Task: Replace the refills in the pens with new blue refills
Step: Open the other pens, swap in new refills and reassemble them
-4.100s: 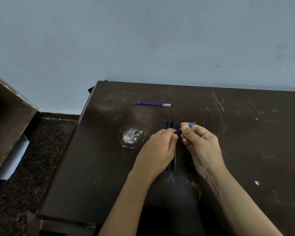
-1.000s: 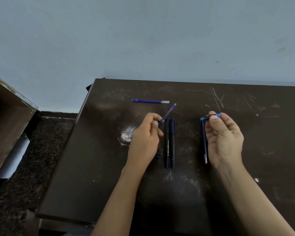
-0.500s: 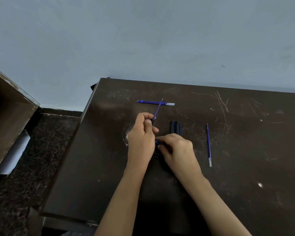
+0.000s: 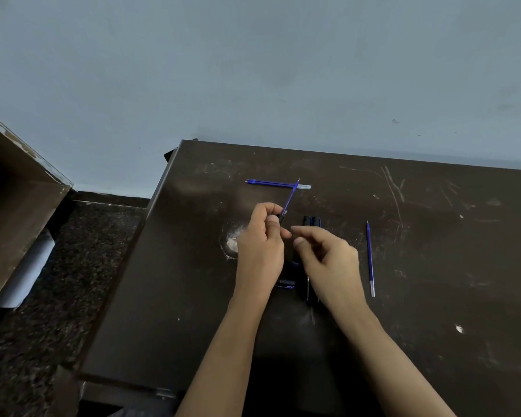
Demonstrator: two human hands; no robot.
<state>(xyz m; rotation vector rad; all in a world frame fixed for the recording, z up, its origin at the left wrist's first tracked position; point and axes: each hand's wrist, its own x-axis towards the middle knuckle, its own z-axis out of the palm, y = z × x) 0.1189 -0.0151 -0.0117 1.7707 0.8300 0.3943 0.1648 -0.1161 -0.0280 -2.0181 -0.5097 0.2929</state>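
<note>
Right now left hand [image 4: 260, 245] grip is clamped on a blue refill [image 4: 289, 200] w/ tip up over the worktop [image 4: 433, 296]; right hand [image 4: 331, 260] fingers loosely apart, holding nothing. Black pens [image 4: 312, 221] lie under it. Risk: thin refill bends if pushed in off-axis

The left hand [image 4: 260, 242] is closed with thumb on top; the right hand [image 4: 328, 260] just beside it has fingers loosely curled, apart.

Right hand [image 4: 328, 260] has risen off the pens [image 4: 312, 221].
</note>
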